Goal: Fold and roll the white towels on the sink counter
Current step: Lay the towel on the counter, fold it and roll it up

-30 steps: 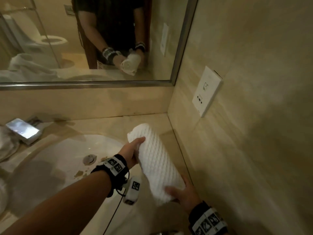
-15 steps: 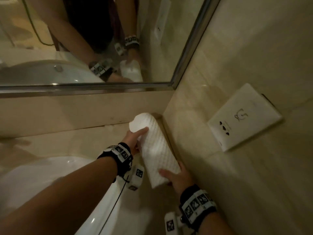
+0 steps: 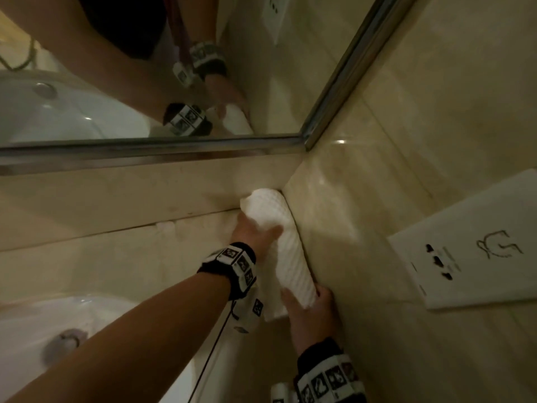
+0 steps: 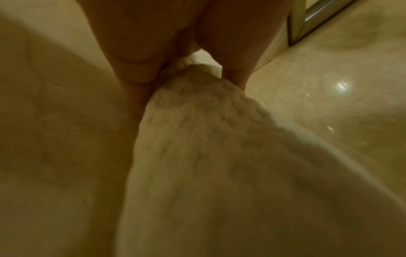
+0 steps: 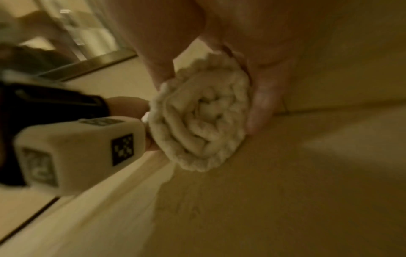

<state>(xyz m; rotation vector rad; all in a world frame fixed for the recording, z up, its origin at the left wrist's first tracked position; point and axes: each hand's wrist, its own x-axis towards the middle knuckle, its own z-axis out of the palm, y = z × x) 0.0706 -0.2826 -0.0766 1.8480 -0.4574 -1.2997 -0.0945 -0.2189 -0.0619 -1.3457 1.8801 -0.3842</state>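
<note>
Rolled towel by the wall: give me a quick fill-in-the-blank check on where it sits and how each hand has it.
1. The rolled towel lies along the side wall, its far end in the corner under the ____.
2. The left hand grips the towel near its ____ end.
3. The right hand holds the ____ end, where the right wrist view shows the coiled layers.
4. The wall plate is mounted on the wall to the ____ of the towel.

Missing words: mirror; far; near; right
</note>
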